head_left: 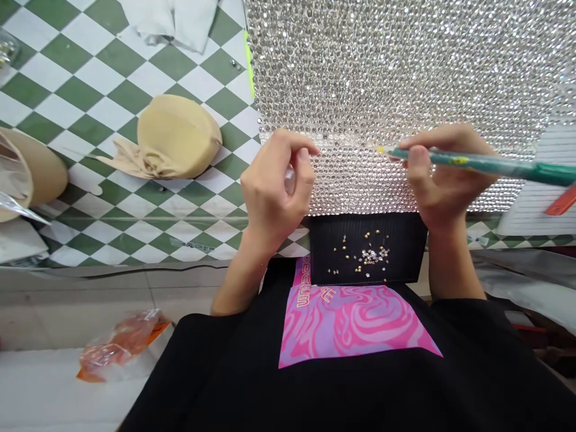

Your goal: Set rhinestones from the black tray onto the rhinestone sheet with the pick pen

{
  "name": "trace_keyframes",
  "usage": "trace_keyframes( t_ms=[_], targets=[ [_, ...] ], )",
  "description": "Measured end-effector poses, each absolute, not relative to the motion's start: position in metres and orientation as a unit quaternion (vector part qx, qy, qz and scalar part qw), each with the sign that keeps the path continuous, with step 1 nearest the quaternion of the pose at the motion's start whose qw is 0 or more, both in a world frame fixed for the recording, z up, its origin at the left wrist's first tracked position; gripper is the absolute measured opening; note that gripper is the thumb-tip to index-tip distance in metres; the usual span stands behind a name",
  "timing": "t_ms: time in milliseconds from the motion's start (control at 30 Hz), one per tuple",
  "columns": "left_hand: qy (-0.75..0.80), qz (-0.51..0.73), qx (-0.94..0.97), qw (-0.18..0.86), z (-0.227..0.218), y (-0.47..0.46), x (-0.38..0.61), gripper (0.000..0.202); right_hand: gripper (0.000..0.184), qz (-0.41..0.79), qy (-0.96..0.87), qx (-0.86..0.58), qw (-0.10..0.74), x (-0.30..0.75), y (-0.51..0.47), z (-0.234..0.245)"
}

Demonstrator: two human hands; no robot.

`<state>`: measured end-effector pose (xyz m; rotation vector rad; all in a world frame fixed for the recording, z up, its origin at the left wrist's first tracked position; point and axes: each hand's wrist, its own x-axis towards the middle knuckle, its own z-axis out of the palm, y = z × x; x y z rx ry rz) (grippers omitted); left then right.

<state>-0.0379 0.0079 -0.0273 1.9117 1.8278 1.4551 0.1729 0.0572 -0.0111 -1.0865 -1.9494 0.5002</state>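
Observation:
A wide sheet of silver rhinestones (pixel 405 72) lies under both hands. In my right hand (pixel 443 174) is a green pencil (pixel 481 163), pinched near its front end. Its yellow tip points left, over the rows of stones. My left hand (pixel 279 186) is curled closed at the sheet's left edge, thumb against the bent fingers. A small pale glint shows inside the curl, too hidden to name. Below the sheet, between my forearms, a black tray (pixel 324 261) carries loose rhinestones (pixel 372 257), some clear and some gold-coloured.
On the green-and-white checked tablecloth (pixel 108 57) sits a beige fabric-covered pad (pixel 175 132) with a knotted end. A round cardboard container (pixel 45 174) stands far left, and white cloth (pixel 175 21) lies at the top. Lined paper (pixel 542 204) and a red object (pixel 562 201) are at right.

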Motion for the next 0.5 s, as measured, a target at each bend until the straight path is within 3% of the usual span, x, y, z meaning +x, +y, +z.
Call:
trace_keyframes(
  t_ms=[133, 267, 500],
  targets=[
    [0.611, 0.463, 0.641, 0.051, -0.028, 0.008, -0.038, 0.025, 0.015, 0.252, -0.758, -0.411, 0.44, 0.196, 0.022, -0.005],
    [0.608, 0.462, 0.643, 0.057, -0.027, 0.008, -0.037, 0.025, 0.023, 0.337, -0.765, -0.388, 0.388, 0.217, -0.013, -0.008],
    [0.593, 0.479, 0.639, 0.104, -0.027, 0.008, -0.036, 0.022, 0.023, 0.343, -0.764, -0.418, 0.351, 0.221, -0.034, -0.025]
  ],
)
